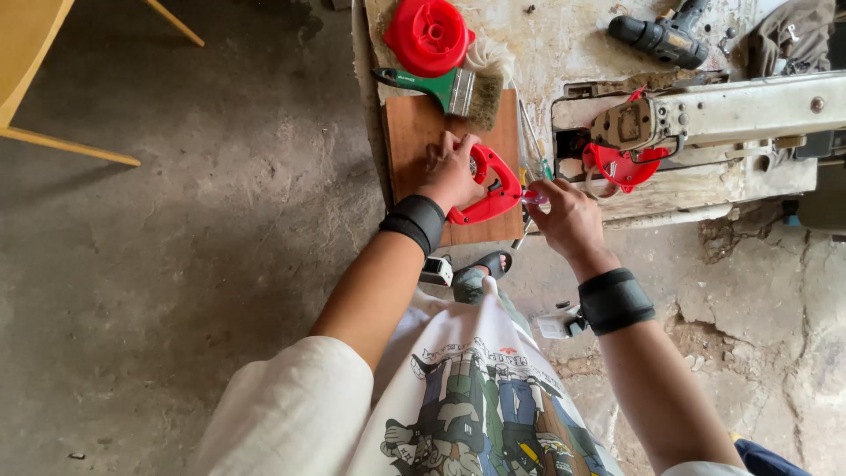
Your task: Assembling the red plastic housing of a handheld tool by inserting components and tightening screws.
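Since both hands work at the near edge, slips matter.
Worktop [573, 35]: chipped, cluttered.
Brown board [414, 132]: overhangs near edge; could tip.
Red casing [489, 189]: on board, left hand [449, 172] fingers clamped on it.
Right hand [568, 216]: fingers pinched on small tool [534, 198]; may skid.
Labels: none legible.

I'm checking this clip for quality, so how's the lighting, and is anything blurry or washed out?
Head view: soft, even daylight with faint shadows; the floor at left is dimmer. The pale bench looks a bit washed out at the top. The left hand on the red part is sharp, as is the right hand. The wide lens bends the edges.
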